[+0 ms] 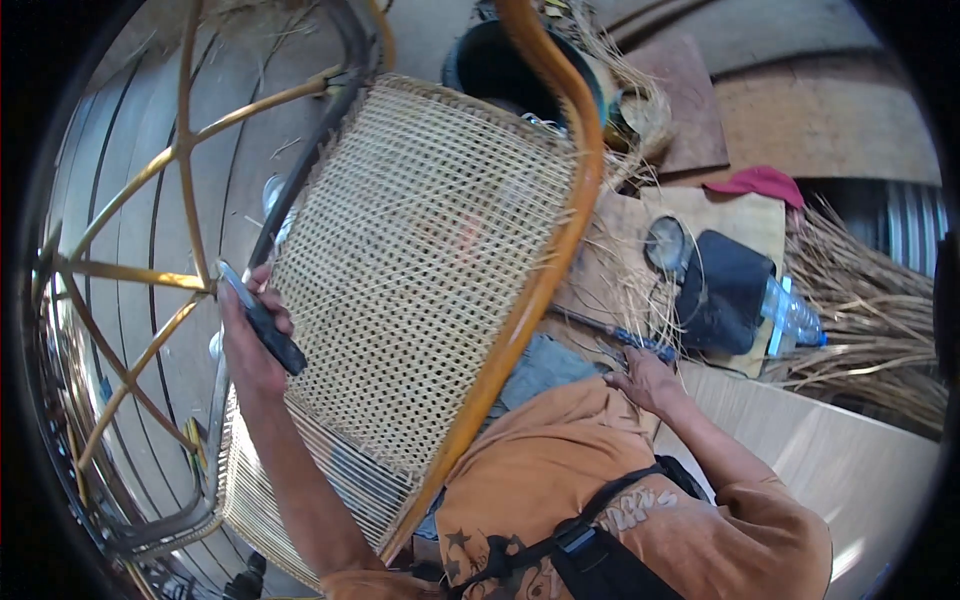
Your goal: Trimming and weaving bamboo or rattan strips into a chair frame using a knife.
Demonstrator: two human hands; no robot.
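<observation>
- Left hand (252, 345) grips dark-handled tool (268, 325) near woven panel (425, 220); a slip could damage the weave.
- Right hand (652, 384) touches long tool (617, 331), grip indeterminable; loose strands (650, 290) could snag it.

We saw a pale cane panel (430, 235), woven with many small holes; it leaned inside a curved, glossy orange-brown frame (545, 290), and its lower part showed only parallel strands. Near its left edge a dark-handled tool (268, 325) was slanted; a blue-handled rod (605, 327) was at right.
</observation>
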